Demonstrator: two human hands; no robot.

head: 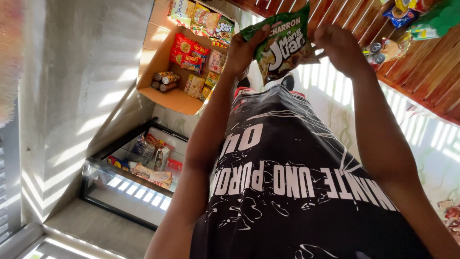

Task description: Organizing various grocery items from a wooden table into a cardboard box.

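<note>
While hands (292, 48) hold a snack bag (285, 43), a cardboard box (172, 98) sits beyond.

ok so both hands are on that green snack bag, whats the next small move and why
Probably lower the green snack bag toward the open cardboard box. The left hand and right hand both pinch its top edge, holding it in the air, and the box already holds similar packets and cans, with bare cardboard along its near side.
</note>
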